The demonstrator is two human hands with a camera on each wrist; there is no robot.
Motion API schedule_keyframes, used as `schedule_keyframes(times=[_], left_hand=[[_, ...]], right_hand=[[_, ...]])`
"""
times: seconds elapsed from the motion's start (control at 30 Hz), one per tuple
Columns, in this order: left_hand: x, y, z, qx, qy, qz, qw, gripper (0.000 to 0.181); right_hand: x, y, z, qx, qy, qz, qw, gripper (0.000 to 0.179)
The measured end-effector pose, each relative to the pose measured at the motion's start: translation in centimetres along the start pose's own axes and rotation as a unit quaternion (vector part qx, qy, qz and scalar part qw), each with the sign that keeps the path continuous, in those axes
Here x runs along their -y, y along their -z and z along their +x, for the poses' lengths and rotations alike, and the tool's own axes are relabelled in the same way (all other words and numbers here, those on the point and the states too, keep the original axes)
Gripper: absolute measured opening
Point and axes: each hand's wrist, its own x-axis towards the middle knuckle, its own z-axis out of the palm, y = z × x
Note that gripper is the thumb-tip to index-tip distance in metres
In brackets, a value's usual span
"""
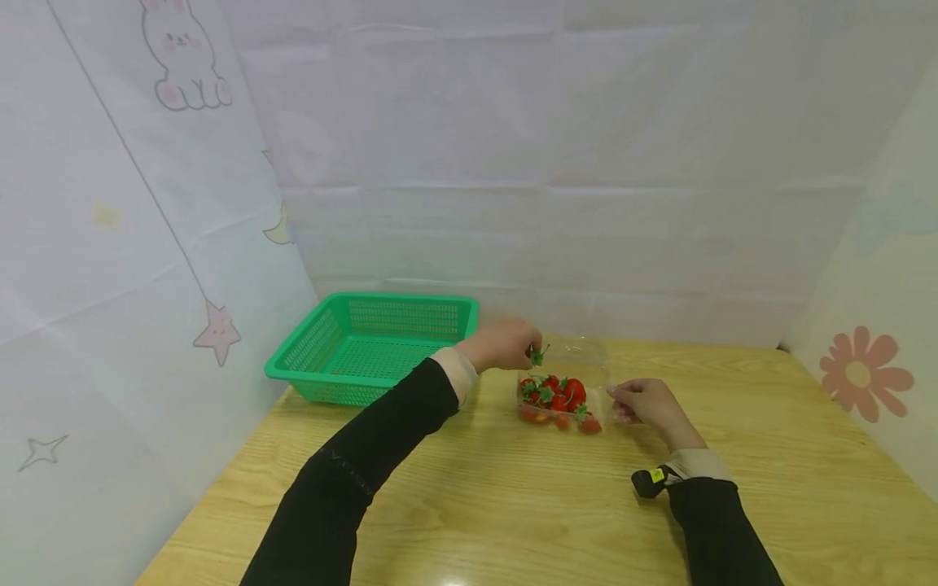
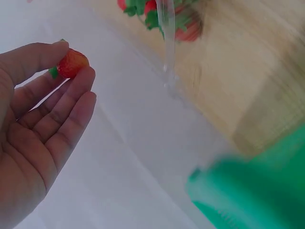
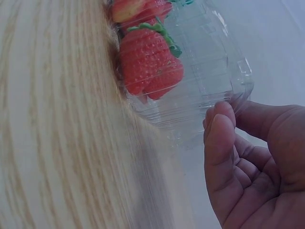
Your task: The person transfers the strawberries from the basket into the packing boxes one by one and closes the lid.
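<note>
My left hand (image 1: 504, 343) pinches a small red strawberry (image 2: 73, 63) with a green leafy top between thumb and fingers. It is raised just above the back left of a clear plastic box (image 1: 560, 411). Several red strawberries (image 3: 150, 59) with green caps lie inside that box, which stands on the table with its clear lid (image 1: 575, 352) tipped open toward the wall. At the box's right side, my right hand (image 1: 648, 407) pinches the clear rim between thumb and fingertips.
A green plastic basket (image 1: 370, 378) with slotted walls stands to the left of the box, its right end close to my left wrist. The wooden table (image 1: 513, 505) runs back to a white sheet (image 1: 586, 203) hung behind it. A black wrist camera (image 1: 649, 483) sits on my right wrist.
</note>
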Motion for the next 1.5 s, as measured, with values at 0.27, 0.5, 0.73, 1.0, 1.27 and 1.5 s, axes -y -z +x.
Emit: schedule_keyframes(times=[0.27, 0.5, 0.73, 1.0, 1.27, 1.5], left_hand=[[-1.1, -3.3, 3.0, 0.024, 0.019, 0.004, 0.9995, 0.043], [-1.2, -6.4, 5.1, 0.015, 0.028, 0.016, 0.9994, 0.043], [-1.5, -7.9, 6.1, 0.012, 0.055, 0.011, 0.9984, 0.047], [-2.6, -7.6, 6.1, 0.038, 0.088, 0.01, 0.9954, 0.032], [-2.8, -8.0, 6.1, 0.05, 0.088, 0.029, 0.9944, 0.026], [-2.5, -8.1, 6.2, 0.052, 0.085, 0.024, 0.9948, 0.027]], right_hand=[[0.1, 0.1, -0.1, 0.001, 0.002, 0.002, 1.0, 0.044], [0.0, -0.1, 0.0, -0.005, 0.0, 0.006, 1.0, 0.042], [-0.1, -0.3, 0.0, -0.005, 0.003, 0.002, 1.0, 0.04], [0.0, -0.1, -0.1, -0.006, 0.003, -0.001, 1.0, 0.04], [0.3, -0.2, -0.3, -0.004, 0.002, -0.005, 1.0, 0.041], [0.5, -0.2, -0.4, -0.002, 0.001, -0.004, 1.0, 0.042]])
